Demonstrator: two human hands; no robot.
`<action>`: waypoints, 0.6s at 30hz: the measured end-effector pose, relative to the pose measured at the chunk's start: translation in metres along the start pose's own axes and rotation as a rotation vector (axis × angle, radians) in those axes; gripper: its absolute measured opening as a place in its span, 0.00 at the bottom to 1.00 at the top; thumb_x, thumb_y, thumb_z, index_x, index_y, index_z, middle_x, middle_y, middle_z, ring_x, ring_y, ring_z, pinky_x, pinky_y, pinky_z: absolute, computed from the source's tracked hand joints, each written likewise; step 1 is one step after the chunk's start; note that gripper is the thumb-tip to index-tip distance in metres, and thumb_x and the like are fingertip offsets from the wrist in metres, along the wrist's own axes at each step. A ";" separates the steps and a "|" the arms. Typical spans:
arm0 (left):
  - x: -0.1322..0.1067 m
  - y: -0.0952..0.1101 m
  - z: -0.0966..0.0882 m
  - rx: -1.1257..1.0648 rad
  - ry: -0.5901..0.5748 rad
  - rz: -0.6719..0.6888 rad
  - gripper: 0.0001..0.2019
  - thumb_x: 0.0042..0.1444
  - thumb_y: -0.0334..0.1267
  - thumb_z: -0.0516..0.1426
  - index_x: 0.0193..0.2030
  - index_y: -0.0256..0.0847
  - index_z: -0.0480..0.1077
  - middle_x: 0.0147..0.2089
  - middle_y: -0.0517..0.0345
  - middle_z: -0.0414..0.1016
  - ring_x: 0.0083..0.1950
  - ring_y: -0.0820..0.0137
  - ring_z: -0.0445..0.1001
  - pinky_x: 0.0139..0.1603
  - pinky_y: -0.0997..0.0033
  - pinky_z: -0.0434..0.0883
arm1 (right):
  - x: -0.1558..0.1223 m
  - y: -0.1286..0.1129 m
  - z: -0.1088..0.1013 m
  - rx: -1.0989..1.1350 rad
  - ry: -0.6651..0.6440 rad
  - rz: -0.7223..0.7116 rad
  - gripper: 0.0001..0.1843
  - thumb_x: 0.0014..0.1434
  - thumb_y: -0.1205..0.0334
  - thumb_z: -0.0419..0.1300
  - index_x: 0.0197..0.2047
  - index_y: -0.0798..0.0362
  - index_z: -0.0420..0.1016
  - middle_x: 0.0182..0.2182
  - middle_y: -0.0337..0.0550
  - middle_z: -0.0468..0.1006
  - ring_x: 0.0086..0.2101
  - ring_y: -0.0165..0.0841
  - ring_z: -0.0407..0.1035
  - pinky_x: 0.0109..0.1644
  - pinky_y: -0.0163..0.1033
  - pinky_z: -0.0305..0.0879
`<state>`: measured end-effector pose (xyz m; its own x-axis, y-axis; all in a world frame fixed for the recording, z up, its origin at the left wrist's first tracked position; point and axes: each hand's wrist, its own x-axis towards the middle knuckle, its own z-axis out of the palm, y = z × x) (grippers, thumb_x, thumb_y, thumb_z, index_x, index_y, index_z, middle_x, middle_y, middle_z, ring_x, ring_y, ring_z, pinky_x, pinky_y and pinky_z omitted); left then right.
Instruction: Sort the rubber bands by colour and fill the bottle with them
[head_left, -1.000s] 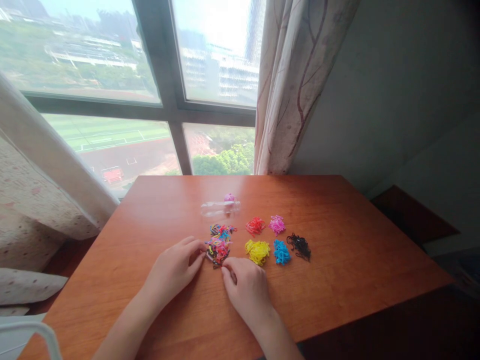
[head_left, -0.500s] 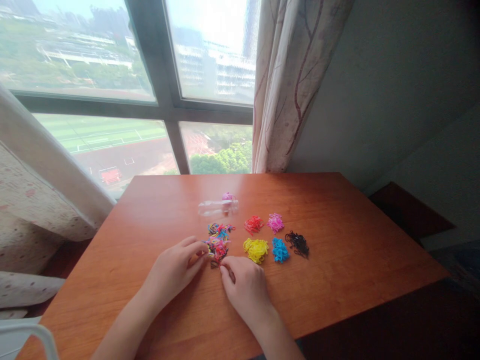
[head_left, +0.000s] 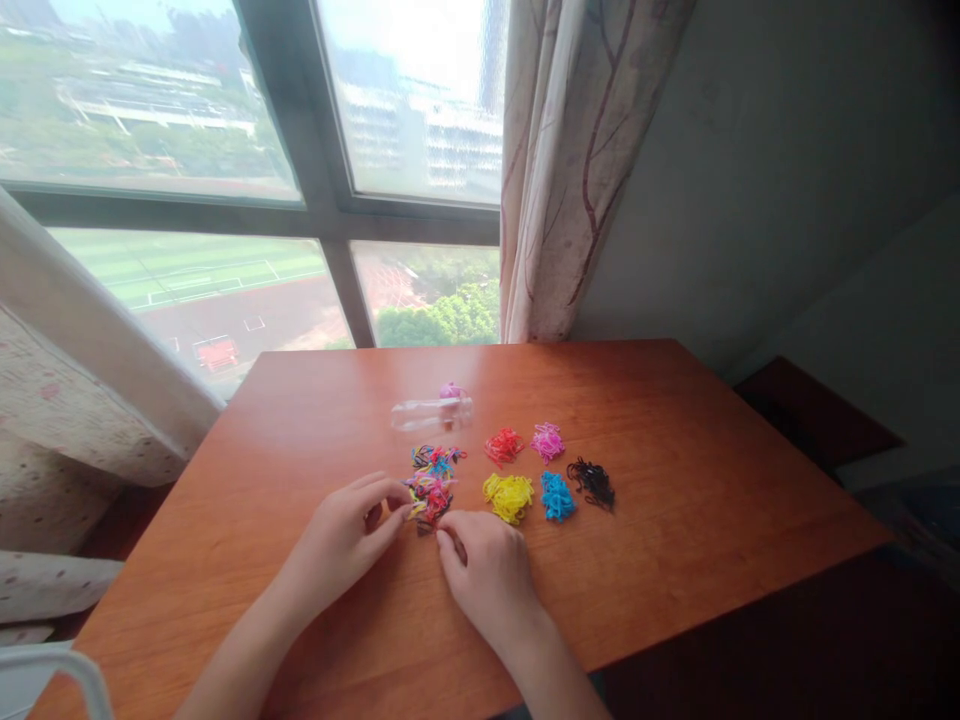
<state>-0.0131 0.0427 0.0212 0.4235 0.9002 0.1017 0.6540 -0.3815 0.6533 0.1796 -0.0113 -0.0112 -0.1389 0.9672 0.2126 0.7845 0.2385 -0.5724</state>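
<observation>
A mixed heap of small coloured rubber bands (head_left: 430,482) lies on the wooden table (head_left: 675,520). My left hand (head_left: 341,540) rests at the heap's left edge, thumb and forefinger pinched at its bands. My right hand (head_left: 484,575) lies just below the heap, fingers curled, fingertips touching its near edge. To the right lie sorted piles: red (head_left: 503,445), pink (head_left: 547,440), yellow (head_left: 510,496), blue (head_left: 556,496) and black (head_left: 592,482).
A clear plastic bottle (head_left: 429,413) lies on its side behind the heap, with a small pink thing (head_left: 450,390) by it. Window and curtain (head_left: 570,170) stand behind the table. A dark wooden surface (head_left: 817,415) lies at the right.
Both hands stay at the mixed heap; the left thumb and forefinger have closed a little more at its edge. The view has shifted slightly.
</observation>
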 end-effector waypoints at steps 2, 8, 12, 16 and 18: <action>0.001 0.002 -0.001 -0.019 -0.001 -0.013 0.10 0.61 0.39 0.52 0.37 0.40 0.74 0.31 0.60 0.74 0.28 0.73 0.67 0.30 0.75 0.64 | 0.000 -0.001 -0.001 -0.001 -0.003 0.001 0.06 0.63 0.67 0.57 0.36 0.48 0.73 0.31 0.36 0.79 0.33 0.31 0.71 0.36 0.34 0.53; 0.001 0.007 -0.004 -0.015 -0.024 -0.051 0.12 0.62 0.42 0.52 0.34 0.40 0.73 0.30 0.60 0.74 0.29 0.71 0.68 0.31 0.74 0.65 | 0.001 -0.001 -0.002 -0.009 -0.011 0.001 0.06 0.62 0.68 0.57 0.37 0.48 0.74 0.31 0.35 0.78 0.33 0.31 0.71 0.36 0.34 0.55; 0.002 0.008 -0.003 -0.006 -0.016 -0.062 0.12 0.62 0.41 0.52 0.33 0.40 0.72 0.30 0.59 0.75 0.29 0.71 0.69 0.31 0.74 0.65 | 0.001 -0.001 0.000 -0.005 -0.013 0.005 0.06 0.62 0.68 0.57 0.37 0.48 0.74 0.31 0.36 0.78 0.33 0.31 0.71 0.37 0.34 0.55; 0.005 0.010 0.001 -0.017 -0.013 -0.038 0.11 0.62 0.40 0.52 0.34 0.40 0.73 0.31 0.60 0.75 0.29 0.71 0.69 0.32 0.74 0.65 | 0.002 -0.001 0.000 0.002 -0.018 0.007 0.06 0.63 0.68 0.57 0.37 0.48 0.74 0.31 0.37 0.79 0.34 0.32 0.71 0.37 0.34 0.55; 0.009 0.013 0.002 -0.006 -0.013 -0.022 0.10 0.62 0.39 0.52 0.36 0.41 0.73 0.31 0.60 0.75 0.28 0.72 0.68 0.31 0.75 0.64 | 0.002 -0.001 0.000 0.003 -0.020 0.007 0.07 0.63 0.68 0.57 0.38 0.48 0.74 0.32 0.37 0.79 0.35 0.32 0.71 0.38 0.34 0.55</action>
<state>0.0000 0.0454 0.0294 0.4173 0.9054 0.0778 0.6595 -0.3606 0.6596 0.1788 -0.0094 -0.0099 -0.1457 0.9704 0.1924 0.7835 0.2319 -0.5765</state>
